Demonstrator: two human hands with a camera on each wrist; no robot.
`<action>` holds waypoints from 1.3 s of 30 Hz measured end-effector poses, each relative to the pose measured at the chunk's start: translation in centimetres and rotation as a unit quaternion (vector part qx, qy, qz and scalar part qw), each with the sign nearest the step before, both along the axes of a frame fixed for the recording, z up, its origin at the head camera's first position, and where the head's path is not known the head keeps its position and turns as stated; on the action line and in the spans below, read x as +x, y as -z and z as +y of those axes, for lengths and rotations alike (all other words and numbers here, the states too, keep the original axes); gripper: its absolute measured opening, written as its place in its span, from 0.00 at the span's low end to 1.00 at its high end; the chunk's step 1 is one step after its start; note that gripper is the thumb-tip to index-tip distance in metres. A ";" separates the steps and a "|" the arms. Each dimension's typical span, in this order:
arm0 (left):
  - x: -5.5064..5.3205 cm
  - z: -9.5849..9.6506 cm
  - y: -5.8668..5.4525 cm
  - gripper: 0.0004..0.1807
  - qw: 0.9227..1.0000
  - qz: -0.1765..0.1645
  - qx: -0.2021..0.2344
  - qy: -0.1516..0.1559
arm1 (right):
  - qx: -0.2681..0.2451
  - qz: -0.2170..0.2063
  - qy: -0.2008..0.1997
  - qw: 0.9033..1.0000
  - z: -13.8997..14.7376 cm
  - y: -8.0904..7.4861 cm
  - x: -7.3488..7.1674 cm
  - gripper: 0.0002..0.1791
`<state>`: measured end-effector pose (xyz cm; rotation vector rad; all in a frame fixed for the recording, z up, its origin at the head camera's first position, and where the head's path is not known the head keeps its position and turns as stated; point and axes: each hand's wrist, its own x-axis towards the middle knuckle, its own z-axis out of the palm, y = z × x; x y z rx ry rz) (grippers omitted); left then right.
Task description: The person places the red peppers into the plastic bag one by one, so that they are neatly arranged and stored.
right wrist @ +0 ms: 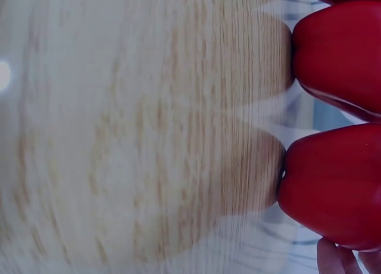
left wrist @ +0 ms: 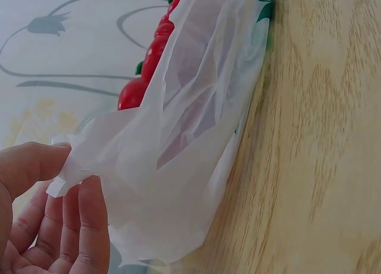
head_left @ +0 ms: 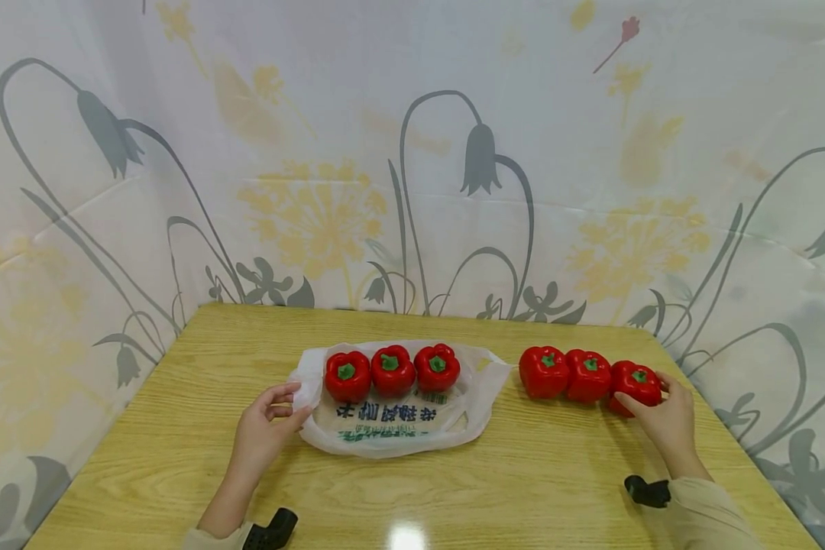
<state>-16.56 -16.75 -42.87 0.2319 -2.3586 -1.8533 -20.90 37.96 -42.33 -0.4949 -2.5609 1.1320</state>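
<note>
My left hand (head_left: pixel 264 428) pinches the left end of a white plastic bag (head_left: pixel 480 397) between thumb and fingers. In the left wrist view the pinched corner of the bag (left wrist: pixel 140 196) is drawn up. Three red bell peppers (head_left: pixel 393 380) with green stems sit in a row on the bag's far part, above its printed lettering. My right hand (head_left: pixel 670 424) grips the rightmost bell pepper (head_left: pixel 632 393) of a second row, thumb on its near side and fingers round the right. Fingertips touch this pepper (right wrist: pixel 333 181) at the bottom of the right wrist view.
Two more red bell peppers, one at the row's left end (head_left: pixel 541 382) and one in its middle (head_left: pixel 587 386), stand beside the held one. Everything rests on a wooden table (head_left: pixel 509 489). A flower-patterned cloth (head_left: pixel 357 114) hangs behind it and along its sides.
</note>
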 end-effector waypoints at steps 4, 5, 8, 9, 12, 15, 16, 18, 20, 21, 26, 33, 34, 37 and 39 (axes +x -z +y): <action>0.0 0.1 0.0 0.24 1.000 -0.001 0.000 -0.001 | -0.001 0.003 0.006 1.000 0.0 0.0 0.2 0.46; -0.1 0.1 0.0 0.24 1.000 -0.001 -0.001 -0.001 | 0.002 0.004 0.007 1.000 0.0 0.0 0.3 0.46; -0.2 0.1 0.1 0.23 1.000 -0.004 -0.004 -0.003 | 0.011 0.008 0.010 1.000 0.0 -0.1 0.5 0.45; -0.2 0.1 0.1 0.23 1.000 -0.005 -0.005 -0.003 | 0.014 0.009 0.012 1.000 -0.1 -0.2 0.5 0.45; -0.3 0.1 0.2 0.23 1.000 -0.007 -0.007 -0.005 | 0.018 0.014 0.015 1.000 -0.1 -0.4 0.7 0.45; -0.3 0.1 0.2 0.23 1.000 -0.007 -0.009 -0.003 | 0.020 0.018 0.023 0.999 0.0 -0.7 0.9 0.44; -0.3 0.1 0.2 0.23 1.000 -0.008 -0.008 -0.003 | 0.021 0.019 0.025 0.999 0.0 -0.8 0.9 0.44; -0.3 0.1 0.1 0.23 1.000 -0.009 -0.008 -0.002 | 0.021 0.020 0.030 0.999 0.0 -0.9 1.1 0.44; -0.3 0.1 0.1 0.23 1.000 -0.010 -0.007 -0.001 | 0.018 0.023 0.031 0.999 0.1 -1.1 1.3 0.45; -0.3 0.1 0.1 0.23 1.000 -0.011 -0.007 -0.001 | 0.018 0.024 0.031 0.999 0.2 -1.2 1.4 0.45; -0.2 0.1 0.1 0.22 1.000 -0.009 -0.007 -0.001 | 0.030 0.034 0.038 0.998 0.5 -1.0 1.5 0.47; -0.1 0.0 0.1 0.23 1.000 0.002 -0.012 0.001 | 0.011 0.052 0.032 0.998 -0.3 -2.0 2.5 0.45; -0.1 0.1 0.1 0.23 1.000 0.001 -0.012 0.001 | 0.010 0.050 0.031 0.998 -0.5 -2.2 2.7 0.45; -0.1 0.1 0.1 0.23 1.000 0.000 -0.014 0.002 | 0.011 0.051 0.027 0.998 -1.0 -2.8 3.2 0.45; -0.2 0.1 0.1 0.23 1.000 -0.003 -0.014 0.002 | 0.013 0.054 0.025 0.998 -1.3 -3.0 3.5 0.44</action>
